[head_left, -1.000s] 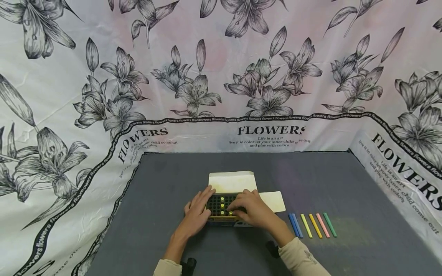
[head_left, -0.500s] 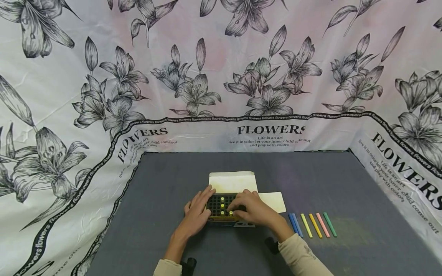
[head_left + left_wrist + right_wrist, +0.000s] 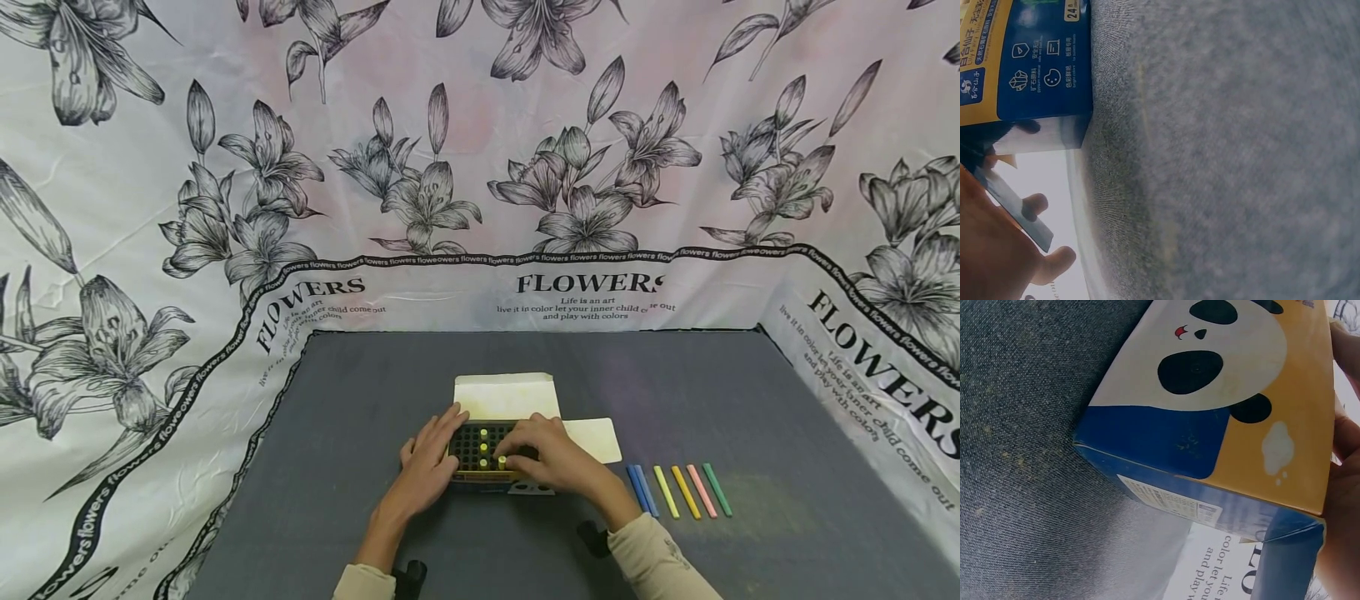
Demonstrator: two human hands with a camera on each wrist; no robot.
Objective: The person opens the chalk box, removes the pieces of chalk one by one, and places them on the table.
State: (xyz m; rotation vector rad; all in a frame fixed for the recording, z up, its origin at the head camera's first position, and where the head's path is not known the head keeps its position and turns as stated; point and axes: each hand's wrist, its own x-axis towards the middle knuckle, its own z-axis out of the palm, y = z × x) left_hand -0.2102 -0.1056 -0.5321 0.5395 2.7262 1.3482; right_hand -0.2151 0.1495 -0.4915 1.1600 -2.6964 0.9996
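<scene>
An open chalk box (image 3: 480, 477) stands mid-table in the head view, its dark grid of holes facing up. Several yellow chalk tops, one a yellow chalk (image 3: 483, 448), show in the grid. My left hand (image 3: 429, 454) holds the box's left side, thumb near the front corner and fingers toward the back. In the left wrist view, its fingers (image 3: 1054, 265) lie by a side flap (image 3: 1019, 209). My right hand (image 3: 551, 454) reaches over the right half of the grid. Its thumb and index finger pinch at a yellow chalk stick (image 3: 502, 462) in the front row; the hand hides the holes beneath.
The raised lid (image 3: 506, 396) stands behind the grid, and a side flap (image 3: 592, 439) sticks out right. Loose chalks lie in a row to the right: blue sticks (image 3: 642, 490), yellow (image 3: 666, 492), orange (image 3: 686, 492), pink (image 3: 701, 490) and green (image 3: 717, 490). A flower-printed cloth (image 3: 450, 296) borders the grey table.
Both hands stay almost in place. My right thumb and fingers shift very slightly at the front-row yellow chalk; the box and loose chalks have not moved.
</scene>
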